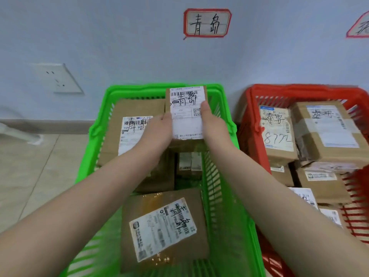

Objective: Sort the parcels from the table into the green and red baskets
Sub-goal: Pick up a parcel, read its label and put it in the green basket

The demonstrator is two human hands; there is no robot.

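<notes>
A small cardboard parcel [186, 100] with a white shipping label is held over the far part of the green basket [93, 156]. My left hand [157, 132] grips its left side and my right hand [213, 124] grips its right side, thumbs on the label. Inside the green basket lie a labelled box at the back left [129, 116], a box near the front [165, 228] and smaller boxes between them. The red basket [249, 108] stands to the right, holding several labelled cardboard parcels [323, 128].
Both baskets stand on a tiled floor against a pale wall. A red-edged handwritten sign [207, 23] hangs above the green basket and another sign [359, 27] above the red one. A wall socket [58, 78] is at the left.
</notes>
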